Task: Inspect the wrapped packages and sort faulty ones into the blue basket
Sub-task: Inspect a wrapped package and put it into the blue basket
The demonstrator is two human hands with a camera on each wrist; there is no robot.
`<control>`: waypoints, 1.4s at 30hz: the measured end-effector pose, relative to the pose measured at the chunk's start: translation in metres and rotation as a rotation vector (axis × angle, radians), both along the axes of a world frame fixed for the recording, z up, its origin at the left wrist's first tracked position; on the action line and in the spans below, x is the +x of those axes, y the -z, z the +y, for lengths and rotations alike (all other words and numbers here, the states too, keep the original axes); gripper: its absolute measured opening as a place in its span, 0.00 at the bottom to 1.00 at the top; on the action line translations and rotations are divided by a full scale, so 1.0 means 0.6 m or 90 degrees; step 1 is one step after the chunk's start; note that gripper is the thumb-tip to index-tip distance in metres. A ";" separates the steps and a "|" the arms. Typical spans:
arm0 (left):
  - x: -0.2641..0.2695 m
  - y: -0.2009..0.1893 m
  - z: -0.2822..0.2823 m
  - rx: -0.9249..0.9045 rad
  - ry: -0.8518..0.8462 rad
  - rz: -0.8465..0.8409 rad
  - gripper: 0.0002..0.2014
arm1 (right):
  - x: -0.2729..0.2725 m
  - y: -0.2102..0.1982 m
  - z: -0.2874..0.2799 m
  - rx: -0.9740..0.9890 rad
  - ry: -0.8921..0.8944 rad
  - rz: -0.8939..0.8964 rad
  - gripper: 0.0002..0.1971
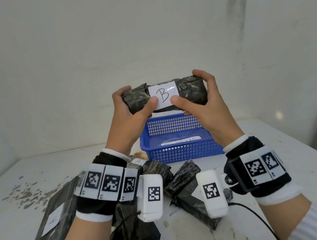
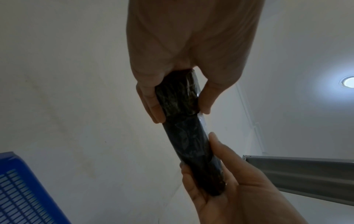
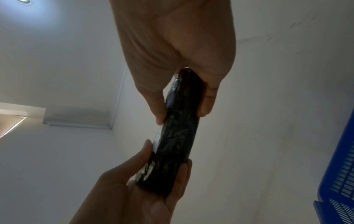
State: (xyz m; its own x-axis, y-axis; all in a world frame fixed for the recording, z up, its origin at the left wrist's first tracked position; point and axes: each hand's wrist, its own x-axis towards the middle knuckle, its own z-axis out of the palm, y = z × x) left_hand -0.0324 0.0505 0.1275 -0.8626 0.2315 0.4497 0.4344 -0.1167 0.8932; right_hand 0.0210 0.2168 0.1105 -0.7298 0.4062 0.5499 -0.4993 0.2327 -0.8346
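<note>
Package (image 1: 190, 92), black wrap, white label (image 1: 163, 95) marked "B" facing the head camera: held in the air above the blue basket (image 1: 181, 151), long axis level, running left to right, one end toward each hand. Left hand (image 1: 131, 108): fingers curled round the left end, thumb pressed on the label's lower left edge. Right hand (image 1: 202, 101): fingers curled round the right end, thumb on the label's lower right edge. Left wrist view: package (image 2: 182, 118) seen end-on along its length, left hand (image 2: 191, 45) gripping the near end, right hand (image 2: 239, 189) at the far end; wrap dark and hard to read, label showing only as a thin pale edge. Right wrist view: same package (image 3: 180, 136), right hand (image 3: 172, 42) at top, left hand (image 3: 134, 194) below; surface detail lost in shadow. Basket: on the white table (image 1: 288, 193), just beyond the wrists, a white slip lying inside with writing too blurred to read; near wall partly hidden by the hands. Other packages (image 1: 183, 180): a heap of black bundles on the table between and under the wrists, partly hidden by the wrist cameras, count unclear. Flat black bag (image 1: 43, 235): at lower left, cut off by the picture edge, white label on it, its mark hard to make out.
</note>
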 end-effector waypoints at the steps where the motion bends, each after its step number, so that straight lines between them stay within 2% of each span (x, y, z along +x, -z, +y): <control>1: 0.000 0.000 -0.001 -0.003 -0.001 0.003 0.31 | 0.000 -0.001 -0.001 -0.001 -0.002 -0.001 0.37; 8: 0.002 0.000 -0.004 -0.015 -0.016 0.004 0.32 | 0.003 -0.001 -0.005 -0.012 0.011 0.006 0.40; 11: -0.001 -0.002 -0.001 -0.011 -0.019 -0.022 0.37 | 0.001 0.000 -0.008 -0.018 0.019 0.010 0.37; 16: -0.011 -0.001 -0.003 -0.009 -0.005 -0.050 0.36 | 0.000 -0.002 -0.002 -0.036 0.001 0.018 0.29; 19: -0.010 0.000 -0.005 -0.017 0.005 -0.050 0.32 | 0.004 -0.006 -0.001 -0.033 -0.014 0.028 0.27; 24: -0.004 0.001 -0.011 -0.054 0.002 -0.034 0.25 | 0.010 -0.012 0.006 -0.020 -0.021 0.041 0.16; 28: -0.009 0.002 -0.010 -0.026 -0.010 -0.036 0.19 | 0.012 -0.014 0.007 -0.033 -0.024 0.051 0.12; 30: -0.010 0.001 -0.009 -0.018 -0.011 -0.036 0.19 | 0.012 -0.014 0.008 -0.027 -0.013 0.047 0.14; 35: -0.010 -0.002 -0.015 -0.004 -0.018 -0.005 0.17 | 0.017 -0.015 0.007 -0.021 -0.017 -0.011 0.24; 38: -0.011 -0.005 -0.019 0.012 -0.012 0.027 0.18 | 0.020 -0.014 0.010 0.000 -0.005 -0.030 0.17; 42: -0.009 -0.006 -0.018 0.038 0.010 -0.019 0.13 | 0.017 -0.016 0.009 -0.011 -0.003 -0.004 0.10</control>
